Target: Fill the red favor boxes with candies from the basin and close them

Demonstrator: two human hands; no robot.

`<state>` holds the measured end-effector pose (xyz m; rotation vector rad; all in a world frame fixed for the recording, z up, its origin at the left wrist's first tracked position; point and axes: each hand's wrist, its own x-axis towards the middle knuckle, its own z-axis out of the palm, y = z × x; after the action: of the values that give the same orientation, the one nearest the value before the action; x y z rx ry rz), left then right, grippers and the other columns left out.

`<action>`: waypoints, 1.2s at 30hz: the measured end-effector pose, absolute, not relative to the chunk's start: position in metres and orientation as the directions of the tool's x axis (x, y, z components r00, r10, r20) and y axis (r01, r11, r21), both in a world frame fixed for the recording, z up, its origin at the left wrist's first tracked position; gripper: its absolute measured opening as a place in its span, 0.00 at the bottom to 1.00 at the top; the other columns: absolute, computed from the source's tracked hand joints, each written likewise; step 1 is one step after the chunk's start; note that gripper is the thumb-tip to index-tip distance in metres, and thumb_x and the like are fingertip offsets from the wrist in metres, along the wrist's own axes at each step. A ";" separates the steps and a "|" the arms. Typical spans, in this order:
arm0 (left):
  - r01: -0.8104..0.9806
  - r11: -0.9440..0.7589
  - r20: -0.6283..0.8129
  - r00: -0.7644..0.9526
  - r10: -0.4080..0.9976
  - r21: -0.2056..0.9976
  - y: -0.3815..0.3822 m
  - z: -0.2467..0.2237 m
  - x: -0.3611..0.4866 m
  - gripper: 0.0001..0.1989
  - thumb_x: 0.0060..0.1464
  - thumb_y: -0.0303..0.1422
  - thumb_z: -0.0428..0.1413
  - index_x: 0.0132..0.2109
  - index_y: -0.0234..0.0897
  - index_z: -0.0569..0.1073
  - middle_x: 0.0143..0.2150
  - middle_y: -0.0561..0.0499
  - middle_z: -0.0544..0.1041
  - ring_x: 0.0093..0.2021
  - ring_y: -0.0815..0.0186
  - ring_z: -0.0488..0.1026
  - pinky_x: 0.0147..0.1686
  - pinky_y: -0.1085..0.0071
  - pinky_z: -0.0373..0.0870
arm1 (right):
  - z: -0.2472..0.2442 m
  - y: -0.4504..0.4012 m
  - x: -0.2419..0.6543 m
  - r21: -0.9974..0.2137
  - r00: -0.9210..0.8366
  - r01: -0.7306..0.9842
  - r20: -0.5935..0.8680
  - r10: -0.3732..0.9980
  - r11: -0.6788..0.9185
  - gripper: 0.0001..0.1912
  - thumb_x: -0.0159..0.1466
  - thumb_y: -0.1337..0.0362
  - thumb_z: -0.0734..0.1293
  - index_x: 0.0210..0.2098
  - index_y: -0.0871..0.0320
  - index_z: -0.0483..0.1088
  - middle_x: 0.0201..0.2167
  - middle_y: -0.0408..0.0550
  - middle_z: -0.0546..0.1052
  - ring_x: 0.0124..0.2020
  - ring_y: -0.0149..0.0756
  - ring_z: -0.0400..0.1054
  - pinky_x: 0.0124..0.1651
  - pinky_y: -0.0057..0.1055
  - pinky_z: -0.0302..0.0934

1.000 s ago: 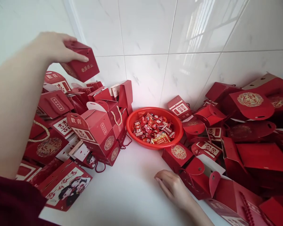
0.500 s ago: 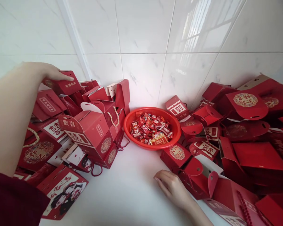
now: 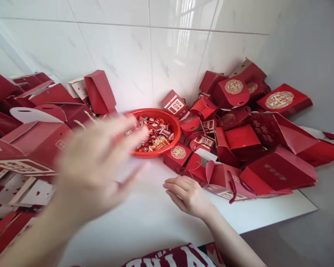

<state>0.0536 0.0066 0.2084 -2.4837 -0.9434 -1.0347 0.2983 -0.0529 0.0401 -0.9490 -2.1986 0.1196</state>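
My left hand (image 3: pixel 97 163), blurred by motion, hangs over the table left of the middle with its fingers apart and nothing in it. Its fingertips overlap the left side of a round red basket (image 3: pixel 177 135) of wrapped candies (image 3: pixel 158 142). My right hand (image 3: pixel 185 194) rests on the white table with its fingers together and curled; whatever may lie under them is hidden. Just beyond it is a red box with a round gold print (image 3: pixel 178 152).
Stacked red gift boxes (image 3: pixel 41 137) fill the left side. On the right lies a heap of red boxes (image 3: pixel 284 170), some open, reaching near the table's edge (image 3: pixel 278 220). A tiled wall (image 3: pixel 122 48) stands behind.
My left hand has left the red box at the back left and come toward the middle, its fingers spread. The view has swung right. My right hand stays on the table.
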 end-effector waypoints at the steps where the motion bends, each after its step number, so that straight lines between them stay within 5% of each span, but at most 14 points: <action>1: 0.564 -0.816 0.681 0.646 0.344 -0.123 0.000 0.176 0.065 0.24 0.55 0.41 0.61 0.58 0.43 0.73 0.59 0.49 0.73 0.59 0.54 0.71 0.62 0.55 0.63 | 0.047 -0.062 0.309 -0.346 -0.403 0.639 0.611 0.682 0.687 0.14 0.68 0.69 0.64 0.53 0.57 0.69 0.47 0.51 0.79 0.46 0.38 0.74 0.49 0.36 0.67; 4: 0.395 -0.916 0.442 0.810 0.385 0.073 0.000 0.076 0.083 0.10 0.62 0.34 0.55 0.48 0.42 0.78 0.44 0.50 0.81 0.44 0.63 0.78 0.46 0.65 0.74 | 0.061 -0.089 0.348 -0.366 -0.151 0.776 0.683 0.715 0.514 0.17 0.66 0.72 0.65 0.54 0.56 0.70 0.49 0.53 0.77 0.50 0.40 0.73 0.51 0.39 0.67; 6: 0.477 -0.852 0.264 0.811 0.522 0.217 0.005 0.023 0.082 0.16 0.64 0.35 0.51 0.56 0.44 0.74 0.54 0.48 0.78 0.53 0.61 0.76 0.51 0.63 0.73 | 0.062 -0.101 0.371 -0.414 0.096 0.845 0.742 0.664 0.340 0.13 0.66 0.71 0.66 0.50 0.56 0.73 0.47 0.53 0.78 0.48 0.42 0.73 0.52 0.41 0.67; 9: 0.516 -0.804 0.076 0.826 0.559 0.295 0.004 -0.017 0.079 0.29 0.65 0.40 0.50 0.70 0.49 0.55 0.72 0.48 0.57 0.70 0.55 0.57 0.67 0.50 0.55 | 0.059 -0.111 0.386 -0.553 0.462 0.830 0.752 0.470 0.069 0.07 0.66 0.67 0.67 0.43 0.59 0.75 0.41 0.53 0.80 0.43 0.43 0.75 0.50 0.43 0.68; 12: 0.538 -0.773 -0.018 0.824 0.566 0.337 -0.003 -0.019 0.082 0.31 0.66 0.43 0.48 0.72 0.53 0.47 0.74 0.51 0.47 0.74 0.53 0.47 0.70 0.43 0.42 | 0.062 -0.106 0.372 -0.727 0.573 0.673 0.631 0.523 0.140 0.11 0.68 0.64 0.65 0.48 0.60 0.72 0.46 0.56 0.78 0.47 0.45 0.75 0.49 0.45 0.70; 14: 0.539 -0.754 -0.041 0.822 0.568 0.377 -0.004 -0.015 0.085 0.31 0.66 0.45 0.47 0.72 0.53 0.47 0.74 0.51 0.47 0.74 0.52 0.46 0.70 0.42 0.41 | 0.072 -0.093 0.353 -0.763 0.445 0.598 0.570 0.691 0.244 0.13 0.69 0.62 0.63 0.52 0.57 0.69 0.52 0.56 0.76 0.53 0.46 0.72 0.53 0.45 0.69; 18: 0.513 -0.734 -0.023 0.826 0.563 0.446 0.001 -0.011 0.083 0.31 0.64 0.46 0.49 0.71 0.52 0.51 0.74 0.50 0.50 0.73 0.52 0.47 0.70 0.44 0.42 | 0.089 -0.036 0.321 -0.641 0.011 0.714 0.412 0.911 0.281 0.18 0.71 0.59 0.60 0.58 0.55 0.65 0.60 0.57 0.71 0.62 0.47 0.65 0.61 0.45 0.62; 23: 0.497 -0.686 -0.015 0.815 0.579 0.532 0.002 -0.006 0.071 0.23 0.63 0.42 0.52 0.64 0.51 0.66 0.71 0.49 0.59 0.71 0.53 0.55 0.69 0.47 0.48 | 0.066 0.034 0.297 -0.313 0.054 0.950 0.168 0.984 0.001 0.32 0.64 0.57 0.68 0.62 0.70 0.60 0.63 0.77 0.63 0.67 0.67 0.53 0.65 0.65 0.41; 26: 0.550 -0.554 0.065 0.670 0.739 0.625 0.001 0.000 0.064 0.12 0.64 0.41 0.51 0.49 0.43 0.74 0.59 0.45 0.72 0.60 0.56 0.69 0.60 0.55 0.64 | 0.056 0.035 0.289 -0.222 -0.018 0.974 0.127 0.992 0.046 0.43 0.54 0.57 0.76 0.62 0.68 0.59 0.59 0.76 0.66 0.62 0.67 0.59 0.65 0.67 0.37; 29: 0.586 -0.386 0.190 0.368 0.910 0.712 0.004 0.005 0.055 0.10 0.66 0.39 0.47 0.42 0.40 0.68 0.45 0.46 0.73 0.45 0.61 0.72 0.46 0.63 0.70 | 0.069 0.012 0.290 -0.348 -0.224 0.904 0.106 0.969 0.248 0.44 0.51 0.56 0.77 0.62 0.63 0.61 0.53 0.65 0.71 0.57 0.59 0.64 0.64 0.62 0.45; 32: 0.484 -0.434 0.371 0.226 0.901 0.760 0.011 0.009 0.038 0.09 0.67 0.37 0.45 0.43 0.39 0.66 0.42 0.47 0.70 0.43 0.61 0.70 0.44 0.64 0.68 | 0.089 -0.008 0.298 -0.646 -0.362 0.686 0.096 0.927 0.334 0.42 0.57 0.55 0.74 0.66 0.56 0.57 0.55 0.58 0.71 0.55 0.51 0.67 0.60 0.51 0.58; 36: 0.274 -0.562 0.508 0.246 0.825 0.780 0.020 0.011 0.016 0.13 0.65 0.39 0.47 0.52 0.41 0.68 0.51 0.43 0.69 0.51 0.57 0.69 0.46 0.63 0.68 | 0.081 -0.009 0.302 -0.990 -0.561 0.090 0.037 0.827 0.105 0.32 0.62 0.52 0.70 0.62 0.53 0.62 0.54 0.51 0.73 0.52 0.44 0.70 0.53 0.39 0.67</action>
<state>0.0164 0.0202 0.0108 -2.8533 -1.4443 -1.8889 0.3018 -0.0087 0.0814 -0.8980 -1.7621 1.5111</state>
